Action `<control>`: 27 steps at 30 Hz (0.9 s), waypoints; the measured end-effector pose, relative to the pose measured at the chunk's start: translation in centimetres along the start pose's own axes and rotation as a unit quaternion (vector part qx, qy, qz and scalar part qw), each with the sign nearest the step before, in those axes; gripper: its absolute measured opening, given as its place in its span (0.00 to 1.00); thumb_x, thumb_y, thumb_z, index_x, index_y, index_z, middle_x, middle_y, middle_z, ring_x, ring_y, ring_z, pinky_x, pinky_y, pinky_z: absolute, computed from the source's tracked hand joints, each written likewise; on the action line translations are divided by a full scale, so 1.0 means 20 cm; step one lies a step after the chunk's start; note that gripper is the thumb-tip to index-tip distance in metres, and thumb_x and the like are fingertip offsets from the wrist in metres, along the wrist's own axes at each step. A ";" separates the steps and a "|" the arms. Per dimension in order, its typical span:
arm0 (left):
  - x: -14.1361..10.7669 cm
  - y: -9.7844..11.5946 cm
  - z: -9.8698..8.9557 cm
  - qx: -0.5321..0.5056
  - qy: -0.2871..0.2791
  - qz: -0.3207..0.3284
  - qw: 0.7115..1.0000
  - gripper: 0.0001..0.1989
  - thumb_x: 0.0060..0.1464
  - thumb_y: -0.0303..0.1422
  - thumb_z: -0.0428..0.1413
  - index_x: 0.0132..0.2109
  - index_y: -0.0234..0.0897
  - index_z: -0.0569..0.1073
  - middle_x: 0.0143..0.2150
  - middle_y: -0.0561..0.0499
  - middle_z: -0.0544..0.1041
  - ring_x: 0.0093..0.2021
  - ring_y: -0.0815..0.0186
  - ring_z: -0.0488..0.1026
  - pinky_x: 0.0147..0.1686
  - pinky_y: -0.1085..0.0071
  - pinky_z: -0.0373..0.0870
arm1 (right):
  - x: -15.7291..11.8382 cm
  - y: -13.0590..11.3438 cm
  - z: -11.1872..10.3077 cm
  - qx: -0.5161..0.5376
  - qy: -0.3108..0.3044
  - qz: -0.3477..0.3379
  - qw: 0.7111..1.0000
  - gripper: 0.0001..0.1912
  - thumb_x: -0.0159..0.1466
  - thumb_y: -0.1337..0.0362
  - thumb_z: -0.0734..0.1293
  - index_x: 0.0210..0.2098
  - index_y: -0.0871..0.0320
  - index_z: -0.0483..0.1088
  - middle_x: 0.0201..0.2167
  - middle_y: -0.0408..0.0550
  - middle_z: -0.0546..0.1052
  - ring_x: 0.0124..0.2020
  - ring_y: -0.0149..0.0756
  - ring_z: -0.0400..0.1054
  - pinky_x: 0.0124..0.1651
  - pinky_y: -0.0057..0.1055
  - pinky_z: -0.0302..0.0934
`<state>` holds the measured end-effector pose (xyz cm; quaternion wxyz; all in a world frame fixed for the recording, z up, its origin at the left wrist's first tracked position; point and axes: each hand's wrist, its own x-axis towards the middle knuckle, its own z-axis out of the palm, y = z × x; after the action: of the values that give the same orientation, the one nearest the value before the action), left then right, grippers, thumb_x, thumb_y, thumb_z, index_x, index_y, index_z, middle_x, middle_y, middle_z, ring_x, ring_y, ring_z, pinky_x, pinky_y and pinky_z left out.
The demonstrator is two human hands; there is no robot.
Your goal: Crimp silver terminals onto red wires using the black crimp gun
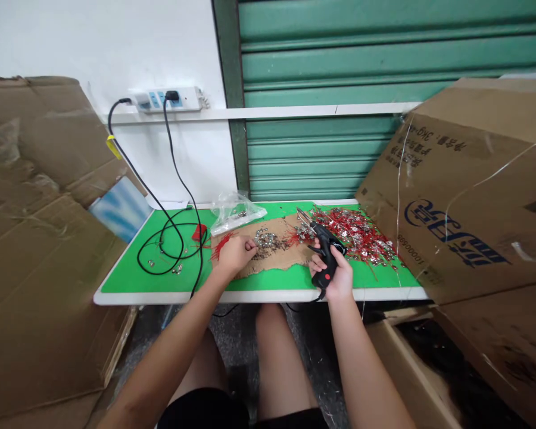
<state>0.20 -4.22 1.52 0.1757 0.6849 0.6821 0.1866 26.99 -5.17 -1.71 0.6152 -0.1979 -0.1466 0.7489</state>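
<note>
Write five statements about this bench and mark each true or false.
1. The right hand holds a black glue gun. True.
2. The power strip has nothing plugged in. False: two black cords run from it.
3. The red pile lies mostly to the right of the cardboard sheet. True.
4. The plastic bag hangs from the left hand. False: it lies on the green tabletop, beyond that hand.
5. The shutter behind the bench is green. True.
</note>
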 end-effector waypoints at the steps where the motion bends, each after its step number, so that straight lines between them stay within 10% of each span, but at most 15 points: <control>1: -0.01 0.01 0.00 0.019 0.008 -0.018 1.000 0.06 0.60 0.33 0.60 0.39 0.38 0.82 0.39 0.49 0.85 0.38 0.62 0.79 0.33 0.72 0.66 | 0.00 0.00 0.00 -0.002 0.000 -0.001 1.000 0.09 0.65 0.65 0.70 0.45 0.59 0.75 0.35 0.45 0.79 0.17 0.22 0.57 0.19 0.21 0.62; 12: -0.12 -0.08 -0.11 0.066 0.054 -0.011 0.996 0.16 0.67 0.42 0.54 0.39 0.35 0.79 0.38 0.45 0.82 0.37 0.61 0.76 0.33 0.69 0.61 | 0.00 0.00 0.00 -0.008 -0.005 0.013 1.000 0.11 0.64 0.65 0.72 0.46 0.60 0.75 0.34 0.44 0.79 0.17 0.21 0.58 0.19 0.19 0.63; 18: -0.19 -0.21 -0.25 0.121 -0.035 0.045 0.991 0.07 0.60 0.33 0.57 0.39 0.38 0.79 0.37 0.47 0.82 0.37 0.60 0.77 0.33 0.69 0.63 | 0.00 0.00 0.01 -0.027 -0.010 0.016 0.999 0.09 0.66 0.65 0.70 0.46 0.56 0.75 0.35 0.44 0.79 0.18 0.22 0.58 0.19 0.21 0.63; 27: -0.16 -0.24 -0.21 0.158 -0.081 0.055 0.983 0.10 0.63 0.34 0.54 0.43 0.37 0.80 0.43 0.43 0.84 0.41 0.58 0.79 0.40 0.69 0.70 | -0.01 0.00 0.03 -0.042 0.004 0.016 0.999 0.07 0.66 0.65 0.68 0.45 0.56 0.75 0.34 0.45 0.78 0.17 0.24 0.55 0.17 0.23 0.62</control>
<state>-6.06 -7.39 2.71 0.1098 0.7537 0.6473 0.0298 26.83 -5.38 -1.15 0.5949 -0.2285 -0.1723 0.7511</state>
